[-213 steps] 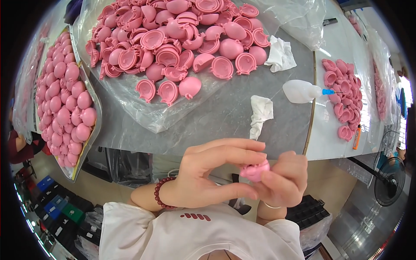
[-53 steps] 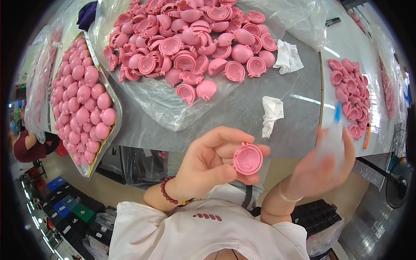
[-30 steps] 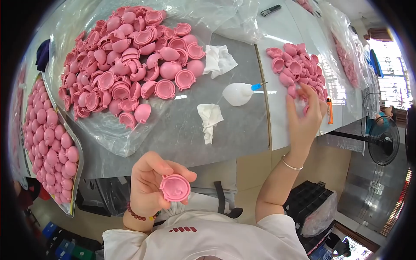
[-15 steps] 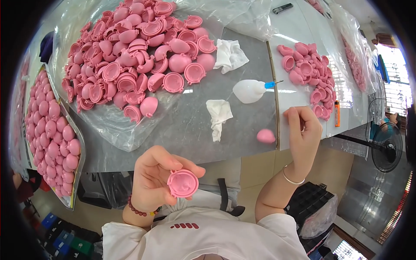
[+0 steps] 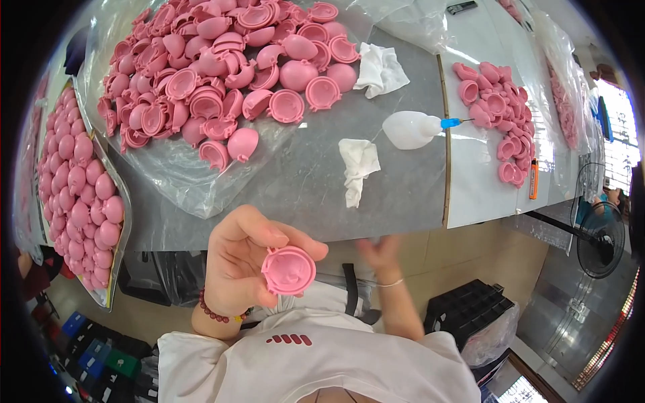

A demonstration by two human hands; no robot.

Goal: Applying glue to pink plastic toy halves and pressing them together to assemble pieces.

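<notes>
My left hand (image 5: pixel 238 262) holds a pink round plastic half-shell (image 5: pixel 289 271) between thumb and fingers, its hollow side facing up. The shell has a ridged rim with small tabs. My right hand (image 5: pixel 381 255) is smeared by motion just below the table's front edge, to the right of the held shell. Whether anything is in its fingers cannot be made out. On the grey table lies a white squeeze bottle (image 5: pixel 411 130) with a blue needle tip, pointing right. A crumpled white cloth (image 5: pixel 359 168) is nearer to me.
A large heap of pink half-shells (image 5: pixel 208 67) covers plastic sheeting at far left. A tray of pink rounded pieces (image 5: pixel 77 195) stands at the left edge. Smaller pink pieces (image 5: pixel 500 107) and an orange lighter-like stick (image 5: pixel 533 179) lie right. Another white cloth (image 5: pixel 381 69) lies farther back.
My right hand has swung left and toward me from the right side of the table. The loose pink piece near the front edge no longer shows. My left hand still holds the half-shell.
</notes>
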